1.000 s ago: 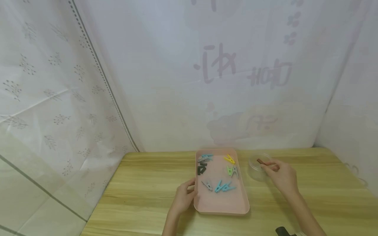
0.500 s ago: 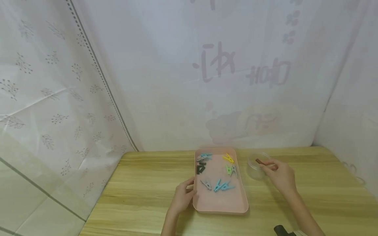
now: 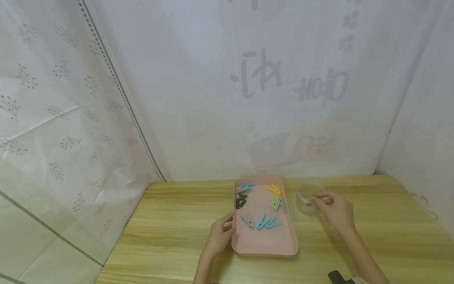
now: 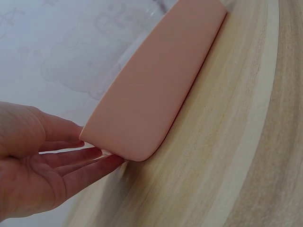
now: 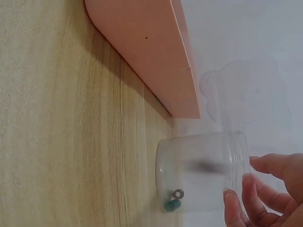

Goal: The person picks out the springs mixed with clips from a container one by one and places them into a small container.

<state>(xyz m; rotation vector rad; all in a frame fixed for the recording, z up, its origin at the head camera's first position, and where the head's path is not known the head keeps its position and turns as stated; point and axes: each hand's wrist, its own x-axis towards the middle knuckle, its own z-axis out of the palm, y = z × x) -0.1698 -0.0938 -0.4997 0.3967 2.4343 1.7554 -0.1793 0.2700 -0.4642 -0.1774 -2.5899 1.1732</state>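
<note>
My left hand (image 3: pixel 220 236) holds the left edge of a pink tray (image 3: pixel 262 246), thumb and fingers at its rim and wall. Inside the tray lie blue clothespins (image 3: pixel 267 224), a yellow clothespin (image 3: pixel 274 189), a green one (image 3: pixel 274 204), grey ones (image 3: pixel 281 204) and small black pieces (image 3: pixel 240 203). Over the rim of a clear plastic jar (image 3: pixel 306 205), my right hand (image 3: pixel 335 209) has its fingertips spread apart. In the right wrist view a blurred dark piece (image 5: pixel 206 166) is inside the jar, below those fingers. A small metal ring (image 5: pixel 178 194) and a teal piece (image 5: pixel 172 205) lie at the jar's bottom.
Everything stands on a wood-grain table (image 3: pixel 170 228). A pale printed curtain (image 3: pixel 198 98) hangs behind it and along both sides. A black device part (image 3: pixel 336 277) shows by the right forearm.
The brown strip that my right fingers pinched over the jar has left them and dropped inside. My left hand keeps its place on the tray.
</note>
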